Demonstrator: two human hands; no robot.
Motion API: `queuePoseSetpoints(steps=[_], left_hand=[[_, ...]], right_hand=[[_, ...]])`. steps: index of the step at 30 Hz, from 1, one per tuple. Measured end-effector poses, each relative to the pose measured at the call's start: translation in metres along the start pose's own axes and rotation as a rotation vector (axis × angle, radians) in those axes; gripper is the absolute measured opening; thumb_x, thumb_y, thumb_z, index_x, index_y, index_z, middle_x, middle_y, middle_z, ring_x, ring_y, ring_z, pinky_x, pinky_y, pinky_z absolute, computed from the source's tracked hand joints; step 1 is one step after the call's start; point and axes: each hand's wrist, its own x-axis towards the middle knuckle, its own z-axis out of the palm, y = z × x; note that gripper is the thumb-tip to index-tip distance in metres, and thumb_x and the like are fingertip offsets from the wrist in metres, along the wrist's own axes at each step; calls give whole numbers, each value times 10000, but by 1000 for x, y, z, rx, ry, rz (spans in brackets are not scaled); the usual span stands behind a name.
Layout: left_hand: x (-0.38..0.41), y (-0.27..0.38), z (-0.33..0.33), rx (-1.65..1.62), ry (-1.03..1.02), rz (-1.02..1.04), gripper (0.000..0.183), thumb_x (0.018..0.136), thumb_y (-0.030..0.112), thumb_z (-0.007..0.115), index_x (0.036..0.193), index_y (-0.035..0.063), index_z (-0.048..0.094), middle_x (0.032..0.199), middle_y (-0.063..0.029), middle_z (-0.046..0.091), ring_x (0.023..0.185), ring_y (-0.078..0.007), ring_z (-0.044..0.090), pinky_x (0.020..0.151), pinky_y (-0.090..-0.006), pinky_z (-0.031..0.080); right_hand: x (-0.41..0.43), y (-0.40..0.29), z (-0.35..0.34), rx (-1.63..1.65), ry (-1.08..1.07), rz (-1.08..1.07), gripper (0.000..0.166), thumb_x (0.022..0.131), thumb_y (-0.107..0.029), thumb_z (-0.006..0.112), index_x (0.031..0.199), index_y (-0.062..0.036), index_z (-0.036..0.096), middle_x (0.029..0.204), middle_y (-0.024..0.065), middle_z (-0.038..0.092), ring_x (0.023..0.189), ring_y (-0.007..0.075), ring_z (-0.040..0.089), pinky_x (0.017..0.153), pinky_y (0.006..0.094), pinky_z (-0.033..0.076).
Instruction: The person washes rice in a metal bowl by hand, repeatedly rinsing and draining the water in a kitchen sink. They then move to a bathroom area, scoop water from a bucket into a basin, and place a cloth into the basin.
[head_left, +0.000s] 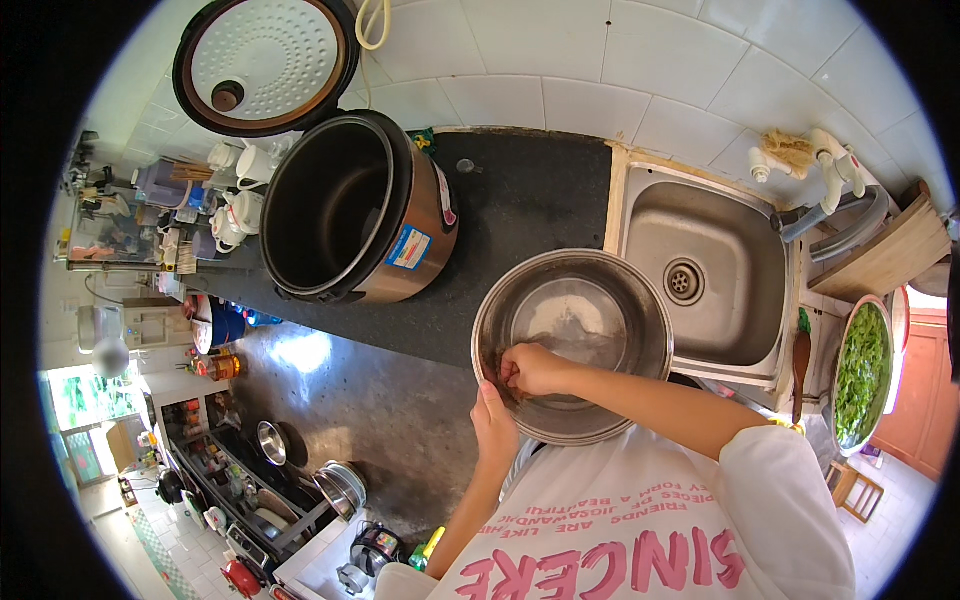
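Note:
A round stainless steel basin (574, 315) sits tilted before me at the counter edge, against my shirt. My left hand (495, 424) grips its near left rim, with the thumb on the rim. Inside the basin, my right hand (534, 369) presses curled fingers against the left inner wall. Something brownish shows beneath those fingers, but I cannot tell whether it is a scrubber in the hand or a stain on the metal. The middle of the basin's bottom looks wet and shiny.
An open rice cooker (337, 210) with its lid (262, 64) raised stands left on the dark counter (525, 187). At right are a steel sink (705, 225), a tap (832, 172), a wooden board (877, 247) and a bowl of chopped greens (862, 375).

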Motion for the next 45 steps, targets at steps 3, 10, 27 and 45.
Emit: queuePoseSetpoints(steps=[3,10,27,45], left_hand=[[3,-8,2,-15,5,17,506,884,360,231,959,-76,477,853,-124,534,776,-171,485,707,-277,381],[4,-10,5,-27,85,91,482,883,330,238,898,-83,485,685,-127,522,633,-160,445,596,-296,379],[3,-4,8,-36,105,81,471,882,328,244,891,-76,488,672,-137,508,614,-171,435,584,-307,372],[-2,6,6,-28,-8,-13,509,883,367,233,1016,-71,458,921,-112,528,843,-169,480,746,-267,376]], right_hand=[[14,24,10,-164,36,24,117,649,-21,569,766,-8,572,760,139,583,727,246,564,620,304,432],[-3,3,5,-2,106,-60,117,641,-24,567,755,-7,586,746,148,585,725,250,566,626,314,432],[13,21,8,-144,73,33,110,643,-21,579,746,16,588,705,152,586,671,221,576,590,297,443],[13,22,6,-119,56,66,121,638,-34,571,744,22,590,733,182,584,716,254,579,606,325,445]])
